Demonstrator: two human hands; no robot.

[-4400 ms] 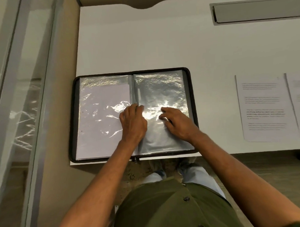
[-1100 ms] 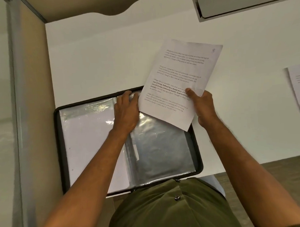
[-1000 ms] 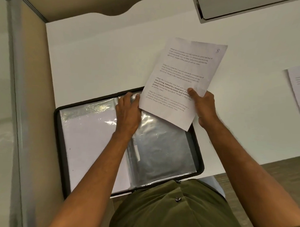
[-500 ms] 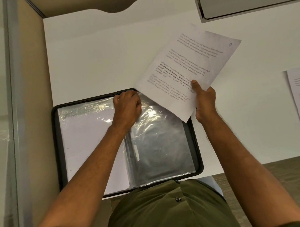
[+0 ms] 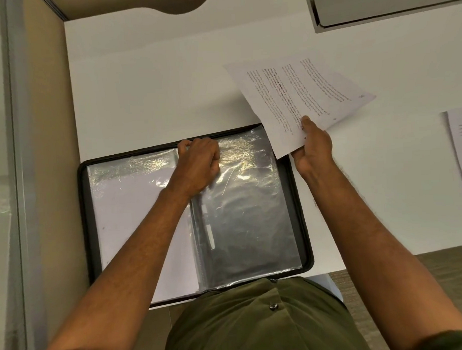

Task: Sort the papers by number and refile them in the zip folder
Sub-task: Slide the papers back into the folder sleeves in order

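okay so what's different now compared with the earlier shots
The right hand drew a printed sheet from the zip folder and swung it right, over the desk. The left hand, flat before, curled on the sleeves' top edge. The folder stays open.

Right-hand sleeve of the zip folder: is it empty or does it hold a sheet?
Empty, it appears: the right-hand sleeve shows dark backing through clear plastic, while the printed sheet is outside, pinched in the right hand.
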